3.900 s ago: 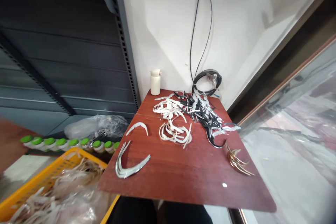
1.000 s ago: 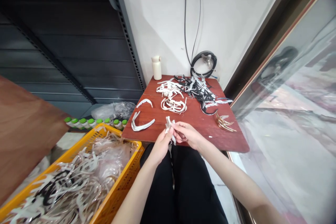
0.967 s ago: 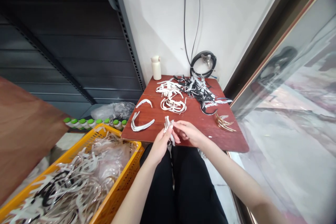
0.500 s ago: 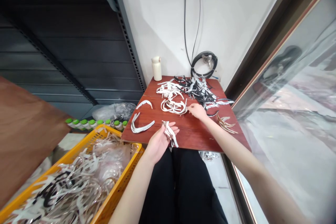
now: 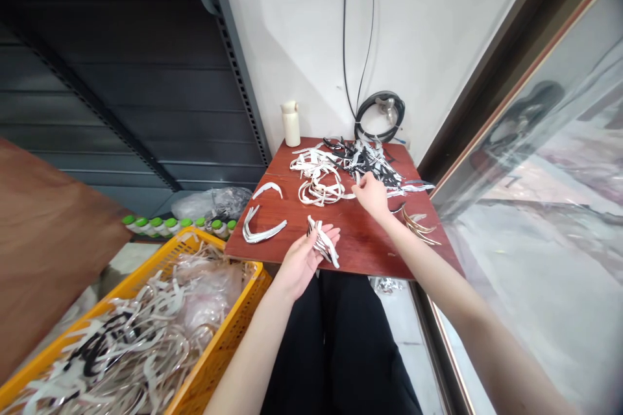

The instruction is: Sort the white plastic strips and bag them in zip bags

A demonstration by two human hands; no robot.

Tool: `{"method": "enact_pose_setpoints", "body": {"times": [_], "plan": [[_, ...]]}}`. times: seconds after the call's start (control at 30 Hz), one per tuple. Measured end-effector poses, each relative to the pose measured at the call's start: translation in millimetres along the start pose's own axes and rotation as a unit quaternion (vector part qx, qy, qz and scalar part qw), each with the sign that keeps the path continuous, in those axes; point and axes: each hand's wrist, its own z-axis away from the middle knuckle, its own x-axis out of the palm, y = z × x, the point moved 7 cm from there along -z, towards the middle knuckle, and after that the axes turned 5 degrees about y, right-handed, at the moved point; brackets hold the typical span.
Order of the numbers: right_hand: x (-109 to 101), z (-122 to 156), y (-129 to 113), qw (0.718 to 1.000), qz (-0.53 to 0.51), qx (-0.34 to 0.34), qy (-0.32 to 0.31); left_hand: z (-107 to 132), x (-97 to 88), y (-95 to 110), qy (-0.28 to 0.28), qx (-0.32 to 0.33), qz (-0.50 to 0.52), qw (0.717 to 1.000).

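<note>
Evidently L hand (image 5: 304,256), half-open, had a strip bundle (image 5: 323,244) thumbed in it, slanting far-left to near-right, while R hand (image 5: 372,194), nearer the b/w heap (image 5: 368,161) just beyond, was bunched, hold unclear.

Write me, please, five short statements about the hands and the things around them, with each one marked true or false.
1. The left hand holds several strips. True.
2. The two hands are clasped together. False: the right hand is apart from the left, over the table.
3. The basket is to the left of the table. True.
4. The basket is blue. False: it is yellow-orange.
5. The bottle stands near the table's far edge. True.
</note>
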Motion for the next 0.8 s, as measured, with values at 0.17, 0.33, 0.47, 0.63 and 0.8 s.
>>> {"method": "enact_pose_setpoints", "body": {"times": [0.17,0.33,0.47,0.63,0.8], "plan": [[-6,3,14,0.983,-0.182,0.023,0.027,4,-2.3,5,0.045,0.045,-0.050,0.997],[-14,20,6,0.956,-0.293,0.024,-0.018,17,4.3,15,0.029,0.090,-0.207,0.974],[-25,36,-1,0.937,-0.346,0.006,-0.047,25,9.6,25,0.037,0.144,-0.279,0.949],[-37,42,-2,0.941,-0.330,-0.046,-0.055,20,8.1,23,0.066,0.162,-0.280,0.944],[-33,53,-9,0.935,-0.307,-0.005,-0.177,20,10.3,22,0.074,0.178,-0.217,0.957]]}}
